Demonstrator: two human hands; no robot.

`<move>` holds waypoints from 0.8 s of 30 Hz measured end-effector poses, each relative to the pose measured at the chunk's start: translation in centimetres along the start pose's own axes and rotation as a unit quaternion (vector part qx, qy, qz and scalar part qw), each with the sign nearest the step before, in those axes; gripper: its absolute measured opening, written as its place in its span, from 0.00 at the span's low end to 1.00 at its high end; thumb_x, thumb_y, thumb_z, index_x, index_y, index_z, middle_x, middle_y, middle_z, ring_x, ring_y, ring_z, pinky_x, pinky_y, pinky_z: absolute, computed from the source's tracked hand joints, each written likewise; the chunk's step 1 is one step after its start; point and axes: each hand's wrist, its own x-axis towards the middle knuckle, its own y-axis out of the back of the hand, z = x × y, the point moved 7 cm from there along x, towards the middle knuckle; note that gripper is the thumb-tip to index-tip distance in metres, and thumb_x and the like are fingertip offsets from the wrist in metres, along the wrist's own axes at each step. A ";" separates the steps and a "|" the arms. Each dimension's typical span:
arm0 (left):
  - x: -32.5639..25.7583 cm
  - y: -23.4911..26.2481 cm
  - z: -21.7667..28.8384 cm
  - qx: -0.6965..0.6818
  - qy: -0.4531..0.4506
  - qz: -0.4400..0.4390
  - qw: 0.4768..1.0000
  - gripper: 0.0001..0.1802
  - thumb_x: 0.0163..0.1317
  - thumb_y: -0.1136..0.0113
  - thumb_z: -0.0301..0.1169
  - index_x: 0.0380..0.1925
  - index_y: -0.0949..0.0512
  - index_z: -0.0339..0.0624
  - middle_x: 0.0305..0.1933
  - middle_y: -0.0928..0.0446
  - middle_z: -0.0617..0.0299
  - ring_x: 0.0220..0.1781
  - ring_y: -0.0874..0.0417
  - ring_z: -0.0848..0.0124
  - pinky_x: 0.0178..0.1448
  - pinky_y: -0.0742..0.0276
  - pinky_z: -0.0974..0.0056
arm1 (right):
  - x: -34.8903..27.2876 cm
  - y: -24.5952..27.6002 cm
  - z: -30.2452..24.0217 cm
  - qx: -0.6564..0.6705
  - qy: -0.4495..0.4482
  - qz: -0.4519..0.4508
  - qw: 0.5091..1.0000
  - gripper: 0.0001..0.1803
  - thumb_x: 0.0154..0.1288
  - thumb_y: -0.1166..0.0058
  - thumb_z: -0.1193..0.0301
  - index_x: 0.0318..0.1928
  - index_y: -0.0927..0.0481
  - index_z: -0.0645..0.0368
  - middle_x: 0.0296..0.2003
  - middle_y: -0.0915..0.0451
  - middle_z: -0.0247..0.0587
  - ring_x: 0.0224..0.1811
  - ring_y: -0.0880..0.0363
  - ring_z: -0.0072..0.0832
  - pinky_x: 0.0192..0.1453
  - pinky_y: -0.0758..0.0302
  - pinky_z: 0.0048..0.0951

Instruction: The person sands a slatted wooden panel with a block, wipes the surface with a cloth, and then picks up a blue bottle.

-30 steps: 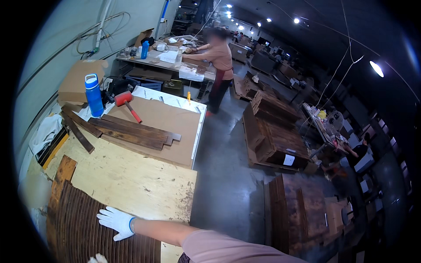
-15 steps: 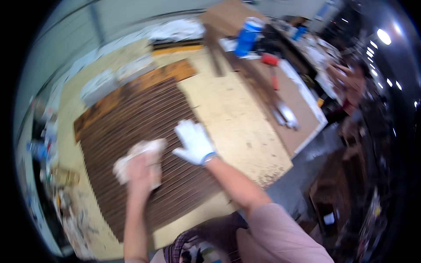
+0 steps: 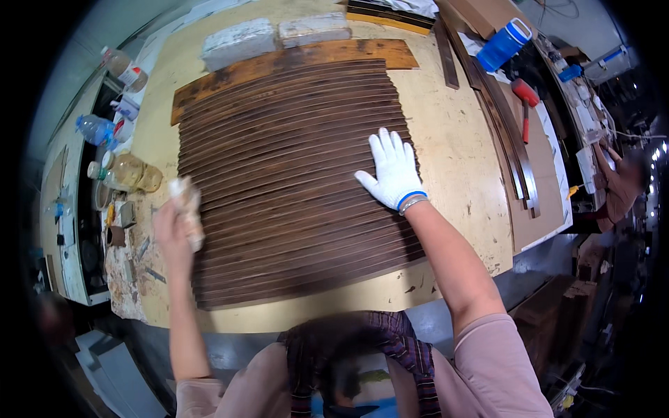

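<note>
Dark brown wooden strips [image 3: 293, 167] lie side by side on the worktable, forming a ribbed panel. My bare left hand [image 3: 171, 226] is closed around a crumpled off-white cloth [image 3: 187, 212] at the panel's left edge, slightly blurred. My right hand [image 3: 392, 169], in a white knit glove with a blue cuff, rests flat on the strips near their right edge, fingers spread and holding nothing. Along the panel's far side runs an orange-brown board [image 3: 306, 56], backed by two whitish wrapped blocks [image 3: 239, 43].
Bottles, among them one with yellowish liquid [image 3: 132, 173], and small tools crowd the table's left edge. To the right are long dark strips [image 3: 498, 125], a red mallet [image 3: 525, 93] and a blue jug [image 3: 503, 45]. Another person [image 3: 620, 184] works farther right.
My left hand has moved with the cloth from the middle of the strips to their left edge. My right hand stays flat near the right edge. The whole view has turned.
</note>
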 end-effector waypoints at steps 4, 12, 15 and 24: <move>-1.0 -10.1 16.2 -0.108 -0.120 -0.169 0.972 0.21 0.70 0.42 0.29 0.63 0.21 0.44 0.67 0.23 0.48 0.64 0.21 0.55 0.72 0.30 0.50 | 0.4 -0.3 -0.3 -0.017 0.011 -0.014 1.000 0.49 0.71 0.47 0.41 0.80 0.45 0.59 0.81 0.51 0.59 0.83 0.54 0.58 0.83 0.54 0.59; -6.1 -0.1 -4.6 0.139 -0.060 -0.099 0.983 0.21 0.61 0.37 0.26 0.55 0.16 0.50 0.56 0.18 0.56 0.57 0.19 0.54 0.64 0.26 0.51 | 0.0 -1.0 -0.1 -0.040 -0.006 -0.055 0.998 0.50 0.73 0.52 0.39 0.81 0.48 0.59 0.82 0.54 0.55 0.84 0.57 0.55 0.84 0.56 0.57; -5.1 4.3 -5.1 0.170 0.040 0.000 0.985 0.19 0.63 0.38 0.26 0.55 0.16 0.48 0.54 0.18 0.54 0.57 0.20 0.52 0.65 0.26 0.50 | 0.1 -1.1 -0.1 -0.036 -0.003 -0.053 0.998 0.50 0.73 0.52 0.39 0.81 0.49 0.59 0.83 0.55 0.56 0.85 0.58 0.55 0.84 0.56 0.57; -5.0 -4.9 7.6 0.022 -0.096 -0.019 0.995 0.23 0.57 0.36 0.22 0.52 0.12 0.55 0.53 0.17 0.58 0.57 0.19 0.55 0.60 0.26 0.52 | -1.6 1.1 -2.4 0.000 0.041 0.013 0.999 0.49 0.71 0.48 0.39 0.80 0.45 0.56 0.82 0.52 0.58 0.84 0.55 0.57 0.83 0.56 0.59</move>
